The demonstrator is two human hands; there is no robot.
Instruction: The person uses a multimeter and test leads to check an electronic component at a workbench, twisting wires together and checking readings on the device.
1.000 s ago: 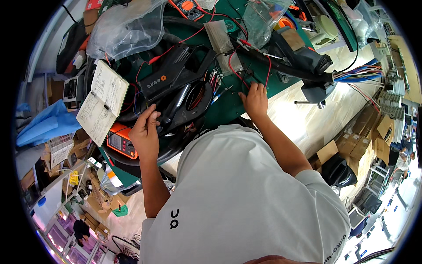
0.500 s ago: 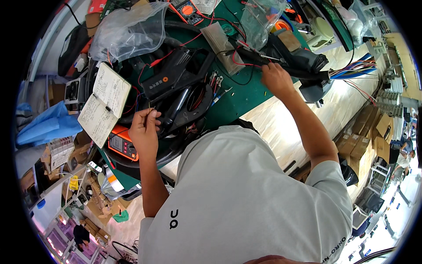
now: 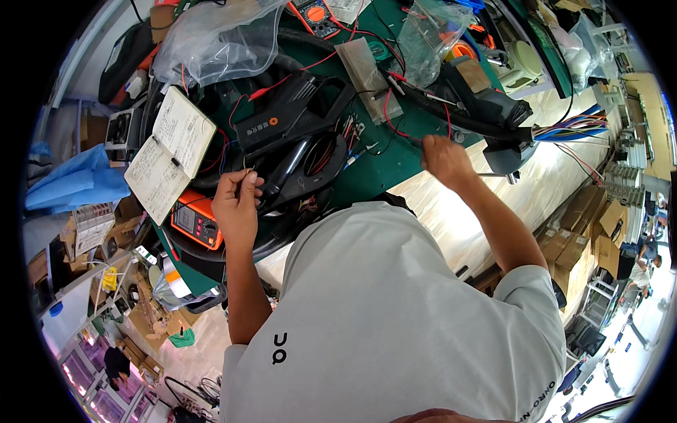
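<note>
My left hand (image 3: 238, 201) is raised beside the notebook, thumb and fingertips pinched on something thin and too small to name. Just beyond it lies a black plastic handle-shaped housing (image 3: 282, 127) with an orange mark. Over the green mat's right edge, my right hand (image 3: 449, 162) is closed on a red test lead (image 3: 392, 125), which loops in from the left. An open notebook (image 3: 185, 130) with handwriting and a black clip leans at the left. Below it, partly covered, sits an orange multimeter (image 3: 197, 222); another multimeter (image 3: 315, 15) is at the far edge.
A thick black cable (image 3: 486, 125) crosses the right side, its coloured wires (image 3: 571, 127) fanning past the table edge. Clear plastic bags (image 3: 218, 42) lie at the back, with a flat translucent strip (image 3: 367, 74) on the green mat (image 3: 377, 173). Cardboard boxes (image 3: 568, 254) stand on the floor at right.
My right hand has come nearer and slightly right, away from the thick cable, with the red lead drawn along. My left hand stays pinched in nearly the same place. The view has shifted slightly.
</note>
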